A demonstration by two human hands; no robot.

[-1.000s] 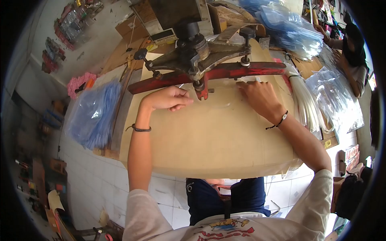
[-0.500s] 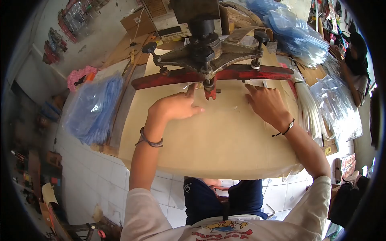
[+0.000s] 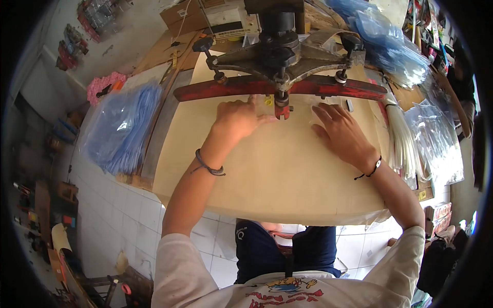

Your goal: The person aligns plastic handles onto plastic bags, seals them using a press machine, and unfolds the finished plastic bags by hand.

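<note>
A long red bar (image 3: 231,86) hangs under a dark metal press head (image 3: 280,54) above a tan sheet (image 3: 267,174). My left hand (image 3: 237,119) is left of the bar's middle bracket (image 3: 282,111), index finger pointing up to the bar and thumb stretched toward the bracket. To the right, my right hand (image 3: 341,128) rests on the sheet with its fingers spread, fingertips near the bar. Between the hands, a clear plastic piece with a small yellow mark (image 3: 268,100) shows partly beneath the bar. Neither hand grips anything that I can see.
Blue plastic sleeves (image 3: 123,128) lie at the left, beside a pink bundle (image 3: 105,86). More blue plastic (image 3: 385,41) is piled at the back right. Pale strips (image 3: 400,136) and clear bags (image 3: 434,138) lie on the right. Another person's arm (image 3: 452,95) shows at far right.
My left hand has moved right and up to the bar, its fingers opening from a curl. My right hand has flattened with fingers spread. The view has shifted, so the press appears further right.
</note>
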